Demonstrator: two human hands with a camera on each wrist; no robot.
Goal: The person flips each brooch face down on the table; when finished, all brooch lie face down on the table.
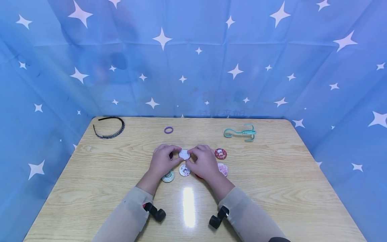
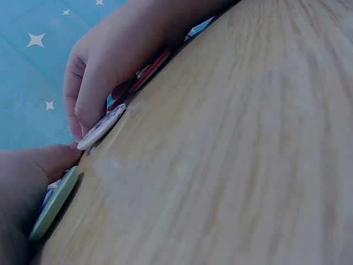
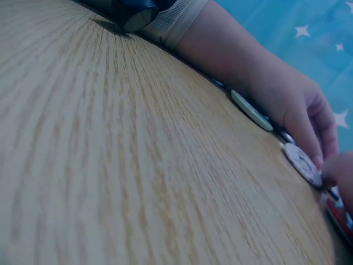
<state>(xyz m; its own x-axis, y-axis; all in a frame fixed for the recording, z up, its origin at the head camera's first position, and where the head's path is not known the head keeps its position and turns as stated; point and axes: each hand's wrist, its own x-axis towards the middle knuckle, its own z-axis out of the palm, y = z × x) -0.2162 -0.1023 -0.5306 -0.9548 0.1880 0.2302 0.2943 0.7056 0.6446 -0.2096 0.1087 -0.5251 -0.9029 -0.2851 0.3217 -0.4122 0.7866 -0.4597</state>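
Both hands meet over the middle of the table at a white round badge [image 1: 184, 154]. The left hand [image 1: 163, 158] holds its left edge with thumb and index finger, and the right hand [image 1: 202, 162] holds its right edge the same way. Just in front lies a second white round badge [image 1: 184, 170] with a printed picture, also seen close up as the white badge [image 3: 303, 164] in the right wrist view. A pale green badge [image 1: 168, 176] lies by the left wrist. Under the left palm a dark round thing [image 1: 171, 155] is mostly hidden. The right hand partly covers a red badge [image 1: 198, 176].
To the right of the right hand lie a red badge [image 1: 220, 154] and a pink one [image 1: 223, 169]. Farther back are a black headband [image 1: 113, 135], a purple ring-shaped band [image 1: 168, 130] and a teal hook [image 1: 242, 132]. A starry blue curtain [image 1: 187, 67] hangs behind the table.
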